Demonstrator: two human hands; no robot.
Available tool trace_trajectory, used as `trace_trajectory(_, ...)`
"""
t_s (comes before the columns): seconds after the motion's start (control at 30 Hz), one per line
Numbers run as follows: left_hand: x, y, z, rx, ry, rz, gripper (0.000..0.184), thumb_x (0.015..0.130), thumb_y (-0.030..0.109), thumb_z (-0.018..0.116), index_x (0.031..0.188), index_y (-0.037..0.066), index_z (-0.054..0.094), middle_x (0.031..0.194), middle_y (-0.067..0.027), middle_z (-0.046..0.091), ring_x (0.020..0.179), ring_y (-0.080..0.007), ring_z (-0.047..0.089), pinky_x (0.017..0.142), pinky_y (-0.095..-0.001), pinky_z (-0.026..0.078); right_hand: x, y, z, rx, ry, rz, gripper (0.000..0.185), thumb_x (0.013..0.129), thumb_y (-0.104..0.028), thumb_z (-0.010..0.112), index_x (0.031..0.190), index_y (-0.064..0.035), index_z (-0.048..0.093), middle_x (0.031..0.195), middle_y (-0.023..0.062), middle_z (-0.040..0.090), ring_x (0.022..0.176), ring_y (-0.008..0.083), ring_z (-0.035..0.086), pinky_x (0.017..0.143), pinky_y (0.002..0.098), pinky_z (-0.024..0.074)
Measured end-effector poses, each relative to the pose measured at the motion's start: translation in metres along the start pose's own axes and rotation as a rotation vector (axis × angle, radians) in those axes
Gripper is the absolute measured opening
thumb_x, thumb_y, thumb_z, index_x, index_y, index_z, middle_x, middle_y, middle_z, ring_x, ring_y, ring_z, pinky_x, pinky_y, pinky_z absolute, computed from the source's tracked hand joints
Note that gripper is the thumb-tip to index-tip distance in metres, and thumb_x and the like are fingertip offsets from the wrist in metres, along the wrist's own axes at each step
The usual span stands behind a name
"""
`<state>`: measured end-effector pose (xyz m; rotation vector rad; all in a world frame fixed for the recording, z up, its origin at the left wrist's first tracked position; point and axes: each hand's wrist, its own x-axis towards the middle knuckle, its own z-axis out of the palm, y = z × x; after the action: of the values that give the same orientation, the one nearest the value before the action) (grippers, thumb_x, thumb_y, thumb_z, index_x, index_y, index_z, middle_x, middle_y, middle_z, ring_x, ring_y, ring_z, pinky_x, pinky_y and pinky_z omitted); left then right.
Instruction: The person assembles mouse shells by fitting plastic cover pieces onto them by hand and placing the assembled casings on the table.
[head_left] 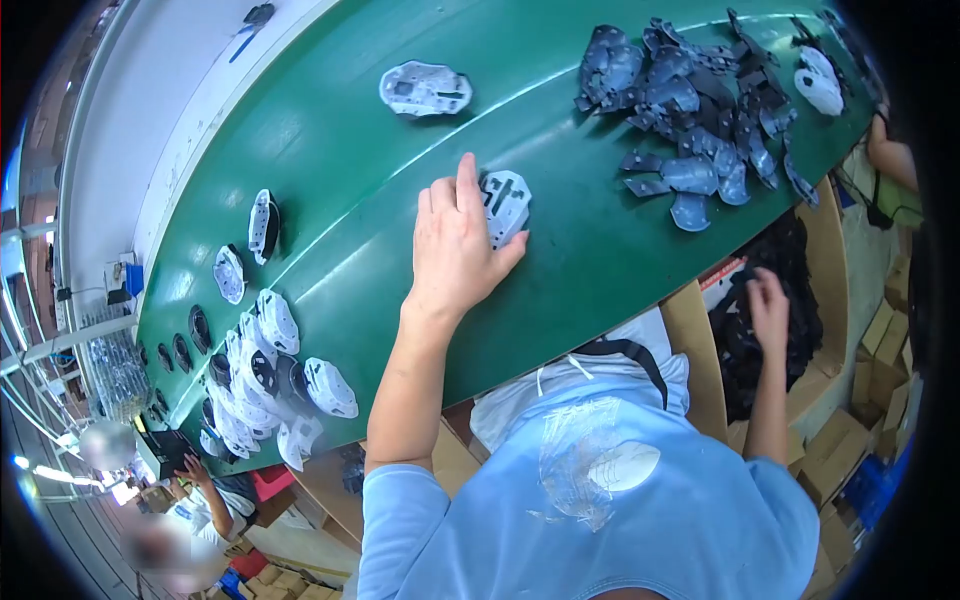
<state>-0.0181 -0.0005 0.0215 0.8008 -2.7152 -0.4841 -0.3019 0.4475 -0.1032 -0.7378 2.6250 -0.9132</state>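
In the head view, your left hand (455, 240) lies palm down with its fingers straight and its thumb spread wide. The white shell (510, 200) sits on the green counter (560, 290), just to the right of that hand, partly hidden by it. The shell's long way runs from near to far, much like your pointer finger. Your left hand is the nearer one. Your right hand (769, 300) is well apart, over the black parts (738, 372) in the cardboard box (692, 345), past the counter's near edge. You cannot tell if it grips anything. Green counter shows between the shell and the dark pieces (670, 95) on the right, and toward the other shell (410, 92) on the far side, so there looks to be room both ways.
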Motion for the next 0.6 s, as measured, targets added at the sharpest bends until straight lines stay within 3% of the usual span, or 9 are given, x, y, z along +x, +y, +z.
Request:
trace_trajectory(0.07,-0.008,-0.010,0.001,-0.036,0.048,0.035,0.087,0.069,0.025,0.086,0.140,-0.008,0.046,0.115,-0.0224,0.056,0.108,-0.0388,0.057,0.095,-0.0455,0.049,0.016,-0.059,-0.016,0.378,0.111,-0.059,0.036,0.105,-0.010,0.057,0.139,0.0002,0.058,0.104,-0.0023,0.060,0.093,0.0063,0.055,0.084,0.0220,0.0450)
trace_trajectory(0.2,-0.019,-0.026,0.010,-0.242,0.181,0.021,0.087,0.071,0.022,0.085,0.143,-0.006,0.044,0.118,-0.0199,0.057,0.109,-0.0327,0.059,0.093,-0.0409,0.051,0.023,-0.195,-0.005,0.636,-0.081,-0.225,0.039,0.101,-0.001,0.054,0.139,0.0028,0.057,0.126,0.0063,0.064,0.113,0.0114,0.060,0.101,0.0267,0.0451)
trace_trajectory(0.23,-0.024,-0.026,0.009,-0.318,0.217,-0.006,0.086,0.073,0.022,0.085,0.143,-0.006,0.043,0.119,-0.0189,0.057,0.109,-0.0302,0.060,0.093,-0.0392,0.052,0.023,-0.222,0.013,0.725,-0.182,-0.203,0.039,0.100,-0.002,0.055,0.138,0.0032,0.058,0.127,0.0074,0.065,0.113,0.0120,0.060,0.100,0.0275,0.0460)
trace_trajectory(0.33,-0.033,-0.009,0.000,-1.237,0.080,-0.428,0.078,0.078,0.022,0.087,0.139,-0.005,0.046,0.123,-0.0145,0.059,0.108,-0.0213,0.061,0.093,-0.0344,0.052,0.025,-0.299,0.077,1.060,-0.554,-0.309,0.035,0.100,-0.004,0.056,0.134,0.0025,0.060,0.119,0.0055,0.066,0.109,0.0109,0.060,0.096,0.0271,0.0475)
trace_trajectory(0.37,-0.036,-0.008,-0.002,-1.413,-0.013,-0.464,0.070,0.086,0.024,0.083,0.139,-0.003,0.047,0.128,-0.0112,0.059,0.109,-0.0163,0.061,0.095,-0.0307,0.051,0.021,-0.323,0.095,1.162,-0.562,-0.321,0.034,0.100,-0.003,0.056,0.134,0.0016,0.061,0.119,0.0062,0.066,0.107,0.0113,0.060,0.095,0.0270,0.0476)
trace_trajectory(0.4,-0.040,-0.005,-0.002,-1.468,-0.038,-0.464,0.062,0.092,0.021,0.076,0.141,-0.001,0.046,0.129,-0.0110,0.059,0.112,-0.0163,0.060,0.096,-0.0307,0.050,0.025,-0.336,0.117,1.098,-0.484,-0.524,0.033,0.099,-0.002,0.057,0.131,0.0019,0.063,0.119,0.0091,0.066,0.105,0.0149,0.061,0.095,0.0285,0.0469)
trace_trajectory(0.47,-0.047,-0.006,0.007,-1.543,-0.113,-0.408,0.054,0.099,0.022,0.066,0.144,0.000,0.045,0.131,-0.0100,0.059,0.118,-0.0163,0.059,0.099,-0.0302,0.048,0.042,-0.370,0.144,0.920,-0.206,-0.960,0.030,0.094,-0.005,0.061,0.122,0.0038,0.066,0.100,0.0122,0.070,0.096,0.0228,0.064,0.096,0.0343,0.0481)
trace_trajectory(0.53,-0.050,0.011,-0.007,-1.683,-0.066,-0.513,0.061,0.103,0.022,0.058,0.155,0.001,0.035,0.145,-0.0133,0.049,0.134,-0.0199,0.049,0.111,-0.0336,0.040,0.045,-0.378,0.171,0.989,-0.242,-0.934,0.026,0.099,-0.009,0.060,0.121,0.0023,0.067,0.094,0.0087,0.072,0.090,0.0174,0.064,0.089,0.0319,0.0511)
trace_trajectory(0.6,-0.064,0.002,0.006,-1.659,0.127,-0.288,0.077,0.095,0.020,0.067,0.158,0.001,0.027,0.151,-0.0156,0.043,0.138,-0.0232,0.045,0.116,-0.0373,0.035,0.035,-0.387,0.180,1.339,-0.288,-0.427,0.026,0.103,-0.014,0.058,0.122,0.0013,0.067,0.098,0.0071,0.071,0.088,0.0127,0.062,0.083,0.0283,0.0513)
